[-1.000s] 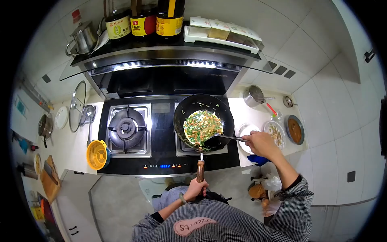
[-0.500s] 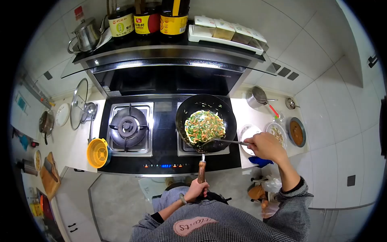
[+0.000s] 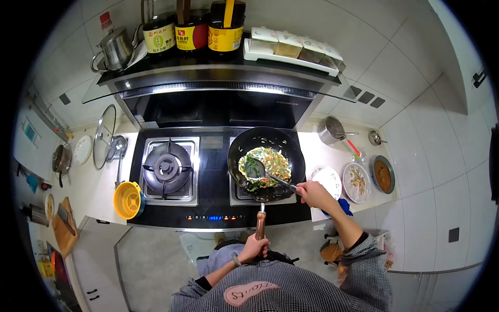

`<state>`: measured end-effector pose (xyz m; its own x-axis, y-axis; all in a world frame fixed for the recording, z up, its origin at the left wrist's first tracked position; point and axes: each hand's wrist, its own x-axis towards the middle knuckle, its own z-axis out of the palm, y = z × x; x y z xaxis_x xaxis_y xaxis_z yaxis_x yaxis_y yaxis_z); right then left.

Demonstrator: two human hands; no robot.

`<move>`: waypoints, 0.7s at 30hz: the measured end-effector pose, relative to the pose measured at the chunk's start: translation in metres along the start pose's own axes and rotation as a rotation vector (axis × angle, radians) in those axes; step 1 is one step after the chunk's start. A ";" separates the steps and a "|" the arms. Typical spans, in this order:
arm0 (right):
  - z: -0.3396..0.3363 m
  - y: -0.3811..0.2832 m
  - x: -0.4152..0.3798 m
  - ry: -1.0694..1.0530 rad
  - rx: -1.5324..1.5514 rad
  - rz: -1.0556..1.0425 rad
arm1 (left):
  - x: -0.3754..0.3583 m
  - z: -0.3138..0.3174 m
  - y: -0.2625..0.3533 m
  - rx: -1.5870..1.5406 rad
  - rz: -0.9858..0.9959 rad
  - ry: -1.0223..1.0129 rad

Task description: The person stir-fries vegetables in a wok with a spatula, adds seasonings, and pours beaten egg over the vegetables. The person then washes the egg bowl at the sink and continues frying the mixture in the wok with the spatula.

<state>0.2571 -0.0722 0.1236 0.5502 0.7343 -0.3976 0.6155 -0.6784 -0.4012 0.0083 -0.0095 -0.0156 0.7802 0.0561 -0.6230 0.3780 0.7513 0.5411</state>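
A black wok [image 3: 291, 156] sits on the right burner, holding a chopped mix [image 3: 278, 162] of green, orange and pale pieces. My left hand [image 3: 253, 247] is wrapped around the wok's brown wooden handle [image 3: 260, 226]. With my right hand [image 3: 315, 195] I grip a ladle [image 3: 283, 181] by its handle. The round head of the ladle rests in the left part of the food, partly among the greens. Right of the wok, near my right hand, are a white plate [image 3: 326, 179] and a dark blue cloth [image 3: 340, 207].
At left is the other burner [image 3: 167, 165], beside a yellow strainer basket [image 3: 128, 200], a glass lid [image 3: 105, 136] and another ladle [image 3: 119, 156]. At right stand a saucepan [image 3: 329, 131], a plate with scraps [image 3: 356, 183] and a bowl of brown sauce [image 3: 383, 174]. Sauce jars [image 3: 191, 37] line the hood shelf.
My right hand has moved left and slightly down, pushing the ladle deeper into the wok, with its head now in the left of the food. My left hand stays on the wok handle.
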 end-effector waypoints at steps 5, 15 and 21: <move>0.014 -0.005 -0.005 -0.004 0.197 0.032 | 0.002 -0.004 -0.002 0.016 -0.010 0.001; 0.060 0.007 0.018 0.561 -0.063 -0.222 | 0.005 -0.006 -0.006 0.025 -0.015 -0.005; 0.083 0.039 0.015 0.558 -0.132 -0.213 | 0.005 -0.006 -0.002 0.028 -0.009 -0.026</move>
<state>0.2428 -0.0894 0.0334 0.5980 0.7794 0.1869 0.7896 -0.5329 -0.3043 0.0085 -0.0070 -0.0233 0.7891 0.0323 -0.6135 0.3987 0.7328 0.5514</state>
